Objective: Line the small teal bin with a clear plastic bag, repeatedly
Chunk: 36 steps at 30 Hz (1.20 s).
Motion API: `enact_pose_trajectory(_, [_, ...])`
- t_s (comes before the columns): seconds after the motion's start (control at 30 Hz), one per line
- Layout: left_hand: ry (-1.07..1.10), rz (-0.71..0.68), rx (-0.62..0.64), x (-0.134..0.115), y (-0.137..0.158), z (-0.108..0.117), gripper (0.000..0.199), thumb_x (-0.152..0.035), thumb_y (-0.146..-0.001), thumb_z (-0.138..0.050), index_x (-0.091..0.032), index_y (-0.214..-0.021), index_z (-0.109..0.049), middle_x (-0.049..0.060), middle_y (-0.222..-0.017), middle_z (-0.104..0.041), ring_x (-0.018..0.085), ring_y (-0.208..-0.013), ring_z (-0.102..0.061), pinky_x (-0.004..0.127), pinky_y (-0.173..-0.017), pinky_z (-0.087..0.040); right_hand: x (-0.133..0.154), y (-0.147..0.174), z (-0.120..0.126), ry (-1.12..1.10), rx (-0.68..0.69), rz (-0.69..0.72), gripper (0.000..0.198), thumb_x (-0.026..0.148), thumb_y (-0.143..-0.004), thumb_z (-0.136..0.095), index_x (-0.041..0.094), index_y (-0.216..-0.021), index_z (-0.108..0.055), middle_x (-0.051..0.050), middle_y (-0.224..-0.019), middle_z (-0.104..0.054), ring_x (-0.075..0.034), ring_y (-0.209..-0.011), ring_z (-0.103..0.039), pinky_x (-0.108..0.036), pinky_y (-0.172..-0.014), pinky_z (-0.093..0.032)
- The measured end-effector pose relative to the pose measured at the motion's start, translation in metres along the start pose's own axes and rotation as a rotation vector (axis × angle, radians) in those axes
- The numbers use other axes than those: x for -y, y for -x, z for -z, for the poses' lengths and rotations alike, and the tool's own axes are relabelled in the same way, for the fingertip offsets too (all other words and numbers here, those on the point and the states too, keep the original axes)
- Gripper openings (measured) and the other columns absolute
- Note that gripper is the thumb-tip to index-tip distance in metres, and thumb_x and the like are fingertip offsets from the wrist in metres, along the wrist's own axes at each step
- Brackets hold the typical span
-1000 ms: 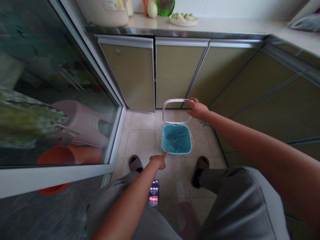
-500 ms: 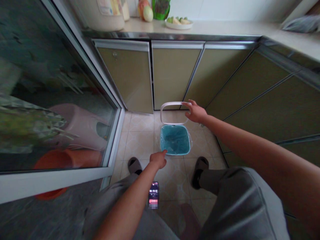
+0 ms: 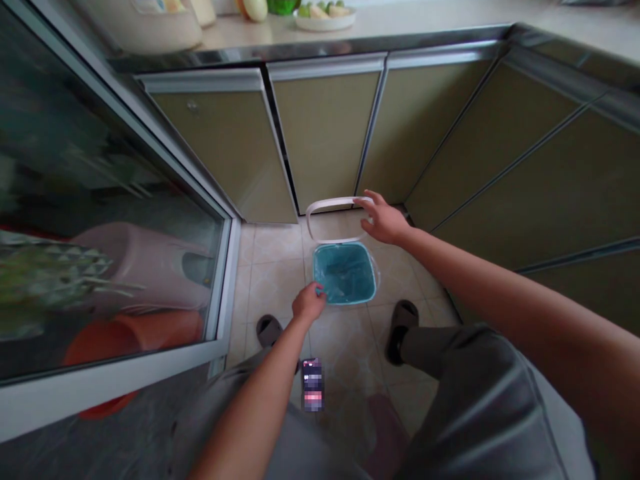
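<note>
A teal trash bin (image 3: 345, 293), lined with a clear plastic bag, stands on the tiled floor between my feet. Its white rim ring (image 3: 333, 200) is raised at the far side of the opening. My right hand (image 3: 384, 219) holds that ring loosely by its right end, thumb below and fingers stretched above. At the bin's near left corner, my left hand (image 3: 309, 303) is closed on the rim. Whether it pinches the bag's edge there too is hidden by the fingers.
Behind the bin run cabinet doors (image 3: 327, 133), under a counter with a plate of cut fruit (image 3: 325, 19). A glass door frame (image 3: 227, 287) borders the left. A phone (image 3: 313, 385) lies near my left slipper (image 3: 269, 330).
The view has shifted, moving the counter up and left. My left hand's extended finger has curled in at the bin's corner. My right hand stays at the ring, which remains raised.
</note>
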State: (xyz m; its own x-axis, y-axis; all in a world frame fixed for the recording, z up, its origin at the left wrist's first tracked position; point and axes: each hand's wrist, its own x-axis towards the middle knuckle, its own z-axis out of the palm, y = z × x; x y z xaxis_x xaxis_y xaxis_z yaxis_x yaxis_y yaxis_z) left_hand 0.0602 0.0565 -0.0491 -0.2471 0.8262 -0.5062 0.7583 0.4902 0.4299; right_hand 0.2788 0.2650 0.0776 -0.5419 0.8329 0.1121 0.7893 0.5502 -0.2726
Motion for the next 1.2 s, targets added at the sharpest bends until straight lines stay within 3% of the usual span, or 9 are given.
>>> enact_pose_trajectory(0.1, [0.135, 0.098, -0.050, 0.015, -0.027, -0.005, 0.026, -0.034, -0.094, -0.056, -0.028, -0.115, -0.070, 0.005, -0.115, -0.076, 0.021, -0.104, -0.070, 0.029, -0.085, -0.052, -0.013, 0.021, -0.017, -0.121, -0.148, -0.072, 0.060, 0.029, -0.091, -0.052, 0.024, -0.151, -0.050, -0.015, -0.160, -0.038, -0.025, -0.102, -0.067, -0.043, -0.092, -0.055])
enact_pose_trajectory(0.2, [0.289, 0.192, -0.079, 0.035, -0.060, -0.009, 0.025, -0.033, -0.094, -0.056, -0.022, -0.111, -0.070, 0.007, -0.116, -0.075, 0.019, -0.105, -0.070, 0.026, -0.087, -0.051, -0.038, 0.051, -0.056, -0.249, -0.234, -0.297, 0.047, 0.026, -0.090, -0.049, 0.019, -0.135, -0.063, -0.017, -0.143, -0.055, -0.021, -0.087, -0.068, -0.040, -0.089, -0.055])
enact_pose_trajectory(0.37, [0.440, 0.360, -0.048, 0.052, -0.104, -0.015, 0.038, -0.031, -0.096, -0.048, -0.018, -0.130, -0.059, 0.012, -0.120, -0.072, 0.019, -0.102, -0.070, 0.024, -0.073, -0.052, -0.081, 0.111, -0.143, -0.577, 0.084, -0.801, 0.034, 0.029, -0.090, -0.047, 0.015, -0.114, -0.069, -0.013, -0.098, -0.072, -0.020, -0.076, -0.066, -0.031, -0.070, -0.054])
enact_pose_trajectory(0.47, [0.458, 0.400, -0.037, 0.052, -0.120, -0.024, 0.055, -0.028, -0.095, -0.045, -0.017, -0.148, -0.041, 0.015, -0.122, -0.070, 0.019, -0.097, -0.071, 0.023, -0.066, -0.052, -0.092, 0.138, -0.176, -0.852, 0.269, -1.095, 0.033, 0.035, -0.093, -0.049, 0.017, -0.115, -0.066, -0.013, -0.107, -0.072, -0.018, -0.075, -0.066, -0.028, -0.064, -0.050])
enact_pose_trajectory(0.57, [0.601, 0.440, -0.052, 0.049, -0.134, -0.035, 0.068, -0.028, -0.093, -0.047, -0.022, -0.157, -0.023, 0.013, -0.123, -0.068, 0.017, -0.093, -0.071, 0.023, -0.065, -0.053, -0.092, 0.144, -0.187, -1.053, 0.350, -1.243, 0.036, 0.041, -0.091, -0.056, 0.020, -0.119, -0.065, -0.012, -0.117, -0.070, -0.016, -0.078, -0.063, -0.030, -0.068, -0.049])
enact_pose_trajectory(0.67, [0.897, 0.475, -0.062, 0.049, -0.142, -0.044, 0.068, -0.027, -0.087, -0.056, -0.027, -0.151, -0.034, 0.007, -0.109, -0.071, 0.016, -0.079, -0.069, 0.025, -0.066, -0.053, -0.088, 0.136, -0.186, -1.180, 0.377, -1.245, 0.039, 0.046, -0.089, -0.059, 0.022, -0.118, -0.066, -0.011, -0.118, -0.068, -0.015, -0.078, -0.059, -0.029, -0.068, -0.047])
enact_pose_trajectory(0.77, [1.029, 0.466, -0.110, 0.048, -0.142, -0.046, 0.045, -0.028, -0.080, -0.063, -0.022, -0.125, -0.057, 0.002, -0.086, -0.068, 0.013, -0.064, -0.062, 0.024, -0.060, -0.048, -0.083, 0.126, -0.179, -1.252, 0.372, -1.159, 0.038, 0.047, -0.086, -0.063, 0.023, -0.114, -0.068, -0.009, -0.122, -0.067, -0.014, -0.080, -0.056, -0.027, -0.066, -0.044])
enact_pose_trajectory(0.97, [1.020, 0.426, -0.246, 0.045, -0.117, -0.039, 0.023, -0.036, -0.074, -0.067, -0.018, -0.086, -0.059, -0.004, -0.062, -0.053, 0.011, -0.052, -0.052, 0.021, -0.050, -0.033, -0.073, 0.131, -0.160, -1.216, 0.258, -1.111, 0.027, 0.039, -0.079, -0.068, 0.021, -0.098, -0.064, -0.007, -0.121, -0.068, -0.012, -0.076, -0.050, -0.024, -0.062, -0.041])
enact_pose_trajectory(1.2, [0.930, 0.197, -0.383, 0.037, -0.069, -0.022, 0.024, -0.041, -0.071, -0.069, -0.019, -0.073, -0.060, -0.005, -0.057, -0.051, 0.013, -0.054, -0.053, 0.023, -0.052, -0.038, -0.052, 0.146, -0.121, -1.065, 0.259, -0.915, 0.027, 0.045, -0.079, -0.067, 0.019, -0.078, -0.062, -0.004, -0.087, -0.065, -0.012, -0.071, -0.049, -0.023, -0.059, -0.037])
